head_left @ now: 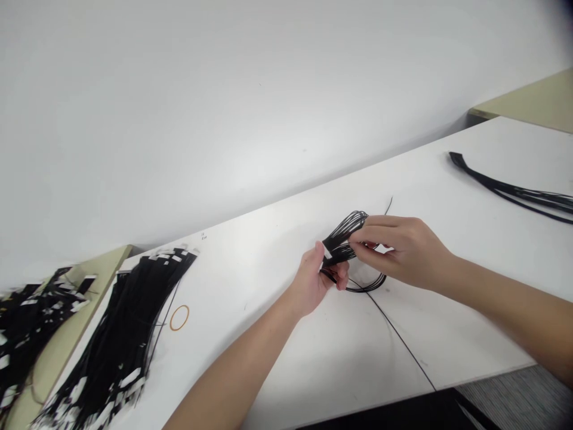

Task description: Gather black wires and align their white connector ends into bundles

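A coiled bundle of thin black cables (353, 226) is held above the white table in front of me. My left hand (316, 278) grips the bundle at its left end, thumb on top, near a small white piece. From the right, my right hand (400, 245) closes its thumb and fingers on the bundle's right part. Some cable loops hang below the hands, and one loose end sticks up behind the right fingers. What exactly lies between the right fingertips is partly hidden.
A large pile of black cables with white ends (134, 316) lies on the white table (259, 263) at left, beside an orange rubber band (179, 318). More cables (36, 322) rest on a beige surface farther left. Another black cable bundle (505, 185) lies at right.
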### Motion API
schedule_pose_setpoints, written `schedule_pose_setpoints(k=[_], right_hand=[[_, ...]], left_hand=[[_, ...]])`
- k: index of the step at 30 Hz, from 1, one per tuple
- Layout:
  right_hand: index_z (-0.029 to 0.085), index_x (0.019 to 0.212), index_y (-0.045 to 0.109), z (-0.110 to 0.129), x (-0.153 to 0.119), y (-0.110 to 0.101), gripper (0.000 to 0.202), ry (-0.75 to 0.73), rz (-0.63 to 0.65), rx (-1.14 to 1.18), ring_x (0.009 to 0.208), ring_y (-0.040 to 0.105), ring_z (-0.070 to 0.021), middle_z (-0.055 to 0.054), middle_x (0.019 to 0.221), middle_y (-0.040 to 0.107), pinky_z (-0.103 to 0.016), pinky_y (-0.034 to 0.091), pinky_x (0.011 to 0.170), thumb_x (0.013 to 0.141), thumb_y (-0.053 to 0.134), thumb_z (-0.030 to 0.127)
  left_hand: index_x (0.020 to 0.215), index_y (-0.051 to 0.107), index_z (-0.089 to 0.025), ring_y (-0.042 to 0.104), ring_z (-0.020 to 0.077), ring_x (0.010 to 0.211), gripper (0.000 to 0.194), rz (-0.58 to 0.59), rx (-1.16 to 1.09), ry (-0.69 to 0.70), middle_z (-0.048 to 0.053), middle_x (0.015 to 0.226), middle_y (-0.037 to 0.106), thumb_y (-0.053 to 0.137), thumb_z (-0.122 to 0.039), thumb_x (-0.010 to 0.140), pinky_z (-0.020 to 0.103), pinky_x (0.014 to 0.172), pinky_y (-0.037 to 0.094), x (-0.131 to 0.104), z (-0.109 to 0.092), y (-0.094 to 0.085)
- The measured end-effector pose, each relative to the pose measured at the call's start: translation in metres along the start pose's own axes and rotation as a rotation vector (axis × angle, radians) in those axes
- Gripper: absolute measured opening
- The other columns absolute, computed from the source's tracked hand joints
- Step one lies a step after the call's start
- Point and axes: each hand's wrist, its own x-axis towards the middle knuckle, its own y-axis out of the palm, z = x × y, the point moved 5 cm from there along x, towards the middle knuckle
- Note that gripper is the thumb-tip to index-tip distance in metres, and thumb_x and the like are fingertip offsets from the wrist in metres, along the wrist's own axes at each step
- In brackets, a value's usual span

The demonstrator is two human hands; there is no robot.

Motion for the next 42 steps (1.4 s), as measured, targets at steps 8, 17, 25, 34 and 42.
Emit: schedule_pose_setpoints(k=[8, 17, 25, 34, 42], right_hand=[[0.018, 0.074, 0.066, -0.0013, -0.0002, 0.0012, 0.015, 0.014, -0.009, 0.016, 0.054, 0.045, -0.0069, 0.0, 0.065, 0.057, -0.021, 0.033, 0.048, 0.081, 0.052, 0.016], [0.017, 0.075, 0.064, -0.0021, 0.0003, 0.0036, 0.014, 0.035, -0.002, 0.053, 0.054, 0.047, -0.0071, -0.001, 0.067, 0.057, -0.021, 0.036, 0.05, 0.082, 0.052, 0.017], [0.017, 0.075, 0.063, -0.003, 0.0008, 0.0054, 0.014, 0.039, -0.004, 0.093, 0.053, 0.044, -0.0066, -0.001, 0.066, 0.055, -0.02, 0.034, 0.049, 0.083, 0.051, 0.017], [0.016, 0.075, 0.064, -0.0037, 0.0005, 0.0093, 0.015, 0.082, -0.014, 0.204, 0.055, 0.042, -0.0071, -0.001, 0.064, 0.055, -0.02, 0.036, 0.051, 0.082, 0.051, 0.013], [0.018, 0.08, 0.066, -0.0059, 0.0028, 0.0094, 0.011, 0.095, 0.018, 0.25, 0.055, 0.046, -0.007, 0.0, 0.067, 0.057, -0.02, 0.037, 0.05, 0.082, 0.055, 0.017]], left_hand=[[0.09, 0.056, -0.011, 0.048, 0.0119, 0.049, 0.045, 0.009, 0.05, 0.036, 0.003, 0.061, 0.05, 0.044, -0.053, 0.085, 0.026, 0.049, 0.034, 0.0006, -0.0019, 0.0014], [0.086, 0.053, -0.013, 0.049, 0.0126, 0.048, 0.041, 0.041, 0.049, 0.018, 0.0, 0.059, 0.043, 0.037, -0.051, 0.088, 0.027, 0.051, 0.035, 0.0009, -0.0007, 0.0018], [0.089, 0.053, -0.013, 0.05, 0.013, 0.049, 0.043, 0.042, 0.037, -0.024, -0.001, 0.059, 0.042, 0.038, -0.053, 0.087, 0.027, 0.053, 0.036, 0.0004, 0.0016, 0.0003], [0.094, 0.052, -0.015, 0.049, 0.0131, 0.05, 0.042, 0.055, 0.005, -0.035, -0.001, 0.059, 0.042, 0.035, -0.053, 0.088, 0.027, 0.055, 0.036, -0.0016, 0.0009, -0.0014], [0.094, 0.053, -0.015, 0.05, 0.0126, 0.051, 0.044, 0.069, -0.045, -0.067, 0.0, 0.062, 0.044, 0.031, -0.053, 0.09, 0.026, 0.055, 0.035, -0.0004, 0.0036, -0.0027]])
